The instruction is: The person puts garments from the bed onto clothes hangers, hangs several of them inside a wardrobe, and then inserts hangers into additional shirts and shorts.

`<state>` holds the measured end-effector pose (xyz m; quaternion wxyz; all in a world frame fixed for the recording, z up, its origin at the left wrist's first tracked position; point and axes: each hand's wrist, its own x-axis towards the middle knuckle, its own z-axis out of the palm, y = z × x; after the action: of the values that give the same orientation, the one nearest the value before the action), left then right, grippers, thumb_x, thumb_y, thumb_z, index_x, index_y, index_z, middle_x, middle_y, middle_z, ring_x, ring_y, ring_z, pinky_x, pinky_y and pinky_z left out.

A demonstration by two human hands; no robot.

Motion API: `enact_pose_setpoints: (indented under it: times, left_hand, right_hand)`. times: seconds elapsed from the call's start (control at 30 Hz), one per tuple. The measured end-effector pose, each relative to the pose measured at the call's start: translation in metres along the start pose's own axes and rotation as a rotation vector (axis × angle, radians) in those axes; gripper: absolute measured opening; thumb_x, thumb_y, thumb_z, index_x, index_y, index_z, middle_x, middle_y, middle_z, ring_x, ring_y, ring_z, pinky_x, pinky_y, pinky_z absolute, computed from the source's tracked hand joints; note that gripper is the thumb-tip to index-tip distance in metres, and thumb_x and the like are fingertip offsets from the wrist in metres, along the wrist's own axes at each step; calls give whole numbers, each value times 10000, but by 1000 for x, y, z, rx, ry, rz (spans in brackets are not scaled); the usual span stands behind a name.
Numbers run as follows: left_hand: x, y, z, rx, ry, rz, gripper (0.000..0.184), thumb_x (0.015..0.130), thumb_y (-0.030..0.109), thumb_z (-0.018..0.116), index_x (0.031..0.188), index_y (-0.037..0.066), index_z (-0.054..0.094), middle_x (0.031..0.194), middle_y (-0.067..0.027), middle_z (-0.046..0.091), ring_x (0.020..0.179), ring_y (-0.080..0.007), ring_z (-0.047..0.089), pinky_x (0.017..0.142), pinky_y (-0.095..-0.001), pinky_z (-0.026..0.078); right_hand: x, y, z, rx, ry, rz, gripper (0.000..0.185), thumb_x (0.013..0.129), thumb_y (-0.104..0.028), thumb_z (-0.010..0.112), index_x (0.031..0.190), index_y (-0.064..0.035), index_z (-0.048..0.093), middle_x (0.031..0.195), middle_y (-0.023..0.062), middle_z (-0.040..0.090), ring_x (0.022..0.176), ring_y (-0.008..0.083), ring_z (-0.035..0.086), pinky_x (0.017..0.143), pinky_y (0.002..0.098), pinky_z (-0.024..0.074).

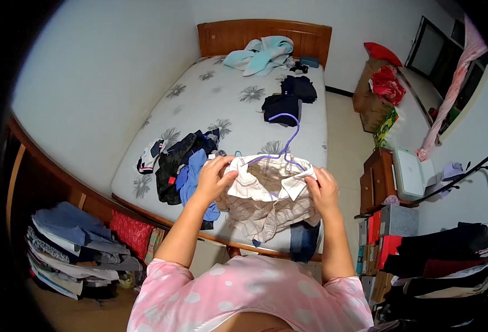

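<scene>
A cream checked shirt (266, 207) hangs open-necked in front of me, over the near edge of the bed. A purple hanger (288, 145) sits inside its collar, with the hook pointing up and away from me. My left hand (216, 176) is closed on the left side of the collar and shoulder. On the right side, my right hand (323, 191) pinches the collar and shoulder. Left of the shirt lies a pile of dark and blue clothes (180, 166). A dark blue checked cloth (304, 240) shows below the shirt's right side.
The bed (194, 110) holds folded dark clothes (281, 109) and a light blue blanket (263, 54). Stacked clothes (78, 246) fill a shelf at the left. Hanging clothes (446, 260), boxes (399, 220) and a wooden cabinet (378, 180) stand at the right.
</scene>
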<state>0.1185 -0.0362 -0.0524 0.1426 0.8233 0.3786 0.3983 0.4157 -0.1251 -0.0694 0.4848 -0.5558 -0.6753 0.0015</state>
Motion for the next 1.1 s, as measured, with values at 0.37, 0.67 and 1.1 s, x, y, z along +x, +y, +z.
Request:
enact_pose_setpoints:
  times: [0.37,0.67,1.1]
  left_hand:
    - [-10,-4,-17,-36,114,-98,239,769,245,678,744,20,600,666,-89,505,625,-242,481,563,-321,373]
    - [-22,-16,-39,-177,153,-114,240,720,194,726,854,23,624,767,-77,525,687,-233,493,646,-315,412]
    - [-120,-59,15,-593,-361,-391,494,788,293,694,1147,-8,538,1078,-131,593,993,-216,558,875,-323,427]
  right_hand:
    - [-10,-17,-15,32,-72,78,287,800,-165,634,1062,-51,602,866,119,544,835,294,530,726,380,425]
    - [-35,-17,-1,-82,46,220,103,878,-102,515,882,0,524,845,162,510,794,351,511,698,393,420]
    - [-79,-65,-88,-363,282,228,226,942,-187,456,844,10,509,740,136,475,684,275,482,623,346,398]
